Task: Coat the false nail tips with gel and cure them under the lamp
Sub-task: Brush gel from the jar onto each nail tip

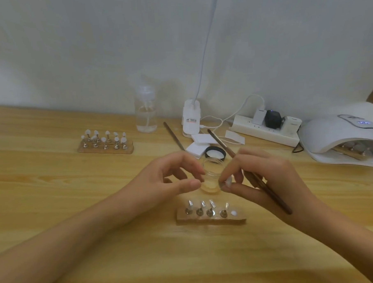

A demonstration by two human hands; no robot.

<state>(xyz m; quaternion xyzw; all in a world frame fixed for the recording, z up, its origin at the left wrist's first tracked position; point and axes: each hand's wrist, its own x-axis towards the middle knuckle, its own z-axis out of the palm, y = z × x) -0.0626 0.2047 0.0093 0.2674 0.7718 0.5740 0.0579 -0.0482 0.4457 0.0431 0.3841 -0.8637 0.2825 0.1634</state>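
My right hand (pixel 262 178) pinches a small nail tip on its stand (pixel 228 182) between thumb and forefinger and also holds a long brown brush (pixel 257 176) slanting back across the palm. My left hand (pixel 172 176) hovers with fingers apart just left of a clear gel jar (pixel 210 176), holding nothing. In front of the hands a wooden holder (pixel 210 218) carries several metal stands with clear tips and one bare white spot at its right end. The white curing lamp (pixel 334 132) sits at the far right, with another wooden holder (pixel 350 151) inside it.
A second wooden block of white tips (pixel 105 142) stands at the back left. Behind the jar lie its black lid (pixel 215 154), white wipes (pixel 197 149), another brush (pixel 173 135), a clear spray bottle (pixel 145 111), a clip lamp base (pixel 191 118) and a power strip (pixel 266 127).
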